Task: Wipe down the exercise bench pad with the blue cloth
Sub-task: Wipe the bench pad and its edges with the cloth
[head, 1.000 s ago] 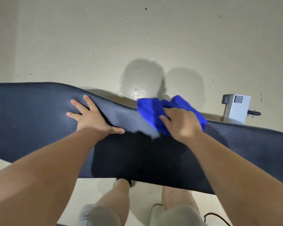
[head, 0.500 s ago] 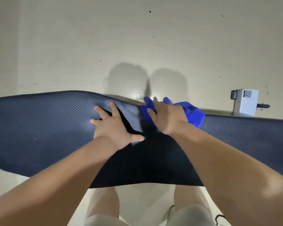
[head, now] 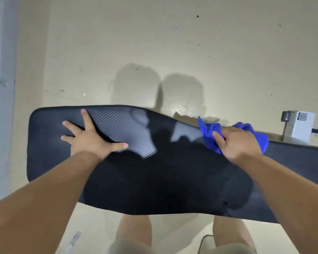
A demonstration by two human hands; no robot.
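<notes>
Wiping the long, dark, woven-textured exercise bench pad (head: 136,171), the right hand (head: 240,142) was bunched around the crumpled bright blue cloth (head: 209,132) at the pad's far edge.

The pad lay crosswise below the camera, its rounded left end fully in view and its right end running out of frame; the middle sat in the person's shadow, while the lit parts showed a fine diagonal weave. The left hand (head: 92,138) lay flat on the pad near the left end, fingers spread wide. Bare pad stretched between the two hands, well apart. Beyond the far edge was pale, speckled floor (head: 154,43), and a small white box (head: 301,125) stood just past the pad on the right.
</notes>
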